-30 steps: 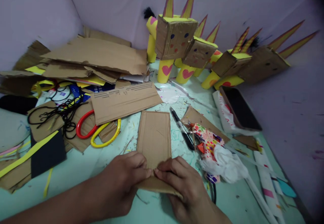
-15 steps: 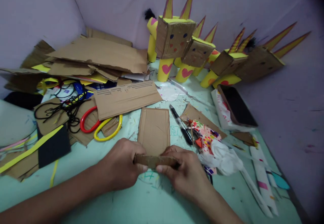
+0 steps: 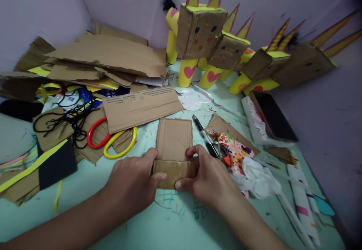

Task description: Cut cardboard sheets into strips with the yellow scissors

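Observation:
A small brown cardboard piece (image 3: 175, 172) is held between both hands, its broad face turned up to the camera. My left hand (image 3: 135, 176) grips its left end, thumb on the near face. On its right end, my right hand (image 3: 205, 174) pinches it between thumb and fingers. Just beyond lies a flat rectangular cardboard panel (image 3: 174, 138) on the pale green table cover (image 3: 135, 223); the held piece overlaps its near edge in view. To the panel's right is a black pen (image 3: 205, 135).
Scissors (image 3: 120, 144) with red and yellow handles lie left under a cardboard strip (image 3: 144, 108). Stacked cardboard (image 3: 110, 54) and black cord (image 3: 76, 120) sit back left. Box-headed figures (image 3: 202, 35) stand behind. A phone (image 3: 274, 116) and crumpled white plastic (image 3: 261, 176) are right.
The held cardboard piece has turned from nearly edge-on to showing its broad face, and both hands have shifted their hold on it. The camera view has moved slightly.

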A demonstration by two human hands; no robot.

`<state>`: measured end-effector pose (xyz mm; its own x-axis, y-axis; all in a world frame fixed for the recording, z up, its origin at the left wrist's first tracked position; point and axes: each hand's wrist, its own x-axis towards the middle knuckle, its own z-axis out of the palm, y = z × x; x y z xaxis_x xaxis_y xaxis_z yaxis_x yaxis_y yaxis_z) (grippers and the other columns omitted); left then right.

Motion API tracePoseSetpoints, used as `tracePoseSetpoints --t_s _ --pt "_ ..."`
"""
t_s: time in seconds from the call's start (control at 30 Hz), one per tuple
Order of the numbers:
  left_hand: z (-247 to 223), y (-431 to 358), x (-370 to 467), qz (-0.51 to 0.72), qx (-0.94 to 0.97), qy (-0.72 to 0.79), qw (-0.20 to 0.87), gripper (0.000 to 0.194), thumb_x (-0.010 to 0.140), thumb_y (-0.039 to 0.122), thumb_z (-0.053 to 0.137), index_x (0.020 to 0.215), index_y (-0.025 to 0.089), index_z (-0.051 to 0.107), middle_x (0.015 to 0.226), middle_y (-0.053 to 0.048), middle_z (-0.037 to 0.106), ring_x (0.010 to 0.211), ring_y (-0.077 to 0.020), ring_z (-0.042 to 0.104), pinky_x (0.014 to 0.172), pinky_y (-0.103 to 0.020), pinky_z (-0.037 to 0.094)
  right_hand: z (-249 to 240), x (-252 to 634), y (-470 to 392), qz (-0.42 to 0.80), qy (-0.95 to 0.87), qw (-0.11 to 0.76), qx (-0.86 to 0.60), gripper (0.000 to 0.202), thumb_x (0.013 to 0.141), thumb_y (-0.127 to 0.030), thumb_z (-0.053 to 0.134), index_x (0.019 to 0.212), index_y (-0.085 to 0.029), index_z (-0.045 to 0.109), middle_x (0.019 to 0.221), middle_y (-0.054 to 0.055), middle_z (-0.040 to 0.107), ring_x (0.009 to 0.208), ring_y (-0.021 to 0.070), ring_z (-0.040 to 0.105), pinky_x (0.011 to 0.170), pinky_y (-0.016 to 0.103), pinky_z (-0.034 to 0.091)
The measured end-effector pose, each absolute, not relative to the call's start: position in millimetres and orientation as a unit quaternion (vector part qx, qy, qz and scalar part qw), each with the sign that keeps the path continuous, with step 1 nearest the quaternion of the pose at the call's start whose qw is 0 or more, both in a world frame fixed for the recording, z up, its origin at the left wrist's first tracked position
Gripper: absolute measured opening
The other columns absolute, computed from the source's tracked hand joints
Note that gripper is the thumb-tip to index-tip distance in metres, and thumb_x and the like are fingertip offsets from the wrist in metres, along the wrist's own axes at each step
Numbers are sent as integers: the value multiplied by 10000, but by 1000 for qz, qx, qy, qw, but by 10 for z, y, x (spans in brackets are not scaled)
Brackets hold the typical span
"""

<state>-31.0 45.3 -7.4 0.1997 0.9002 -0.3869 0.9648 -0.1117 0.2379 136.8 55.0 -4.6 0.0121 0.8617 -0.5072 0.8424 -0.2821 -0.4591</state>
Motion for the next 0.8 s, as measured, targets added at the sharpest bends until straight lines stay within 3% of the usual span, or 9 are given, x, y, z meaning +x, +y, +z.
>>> tracePoseSetpoints --t_s 0.13,0.27,0.43,0.53,0.6,0.67,0.73,0.8 --pt "-30 523 -267 -114 763 601 207 177 800 301 445 944 199 453 696 -71 663 681 -301 648 501 -301 317 -85 1346 608 308 -629 -21 -714 523 447 -302 787 857 -255 466 610 -20 599 542 206 548 448 249 258" --pt "-68 578 -318 -89 772 595 204 203 802 325 450 949 187 475 673 -75 656 639 -307 634 481 -297 311 -99 1370 573 313 -646 41 -695 462 426 -260 794 752 -237 469 574 -36 571 495 164 515 424 232 283" --pt "-129 571 -499 35 786 526 323 228 778 337 554 967 216 515 618 30 599 577 -183 583 475 -237 338 -182 1458 479 338 -645 116 -675 361 458 -260 784 709 -216 528 540 -63 524 487 123 464 434 214 280" --pt "-124 426 -613 203 796 528 214 131 847 248 475 941 189 543 681 11 604 627 -150 576 565 -241 406 -304 1506 436 414 -614 200 -642 240 554 -334 730 653 -191 565 529 -46 509 480 116 444 436 221 284" --pt "-133 314 -656 282 793 526 120 158 881 211 416 856 165 566 754 -32 622 720 -155 590 676 -262 445 -361 1518 410 464 -557 310 -615 241 614 -393 673 662 -180 572 529 -39 502 462 111 428 428 226 301" --pt "-176 229 -650 268 801 531 64 236 898 227 380 903 126 593 938 -116 643 928 -216 585 828 -335 450 -370 1509 381 460 -512 406 -601 258 625 -412 656 686 -177 568 530 -40 500 454 108 419 425 228 319" --pt "-249 166 -591 193 824 532 34 356 905 266 352 1107 56 556 1238 -217 526 1215 -313 414 984 -461 350 -342 1482 350 421 -507 456 -598 244 619 -392 666 684 -180 564 539 -41 507 467 110 427 439 228 333" --pt "-310 94 -520 103 863 492 49 490 892 333 384 1290 51 430 1413 -232 341 1342 -350 192 1054 -546 205 -307 1447 323 397 -527 470 -586 212 626 -363 665 674 -183 563 551 -39 515 488 113 438 458 227 342"
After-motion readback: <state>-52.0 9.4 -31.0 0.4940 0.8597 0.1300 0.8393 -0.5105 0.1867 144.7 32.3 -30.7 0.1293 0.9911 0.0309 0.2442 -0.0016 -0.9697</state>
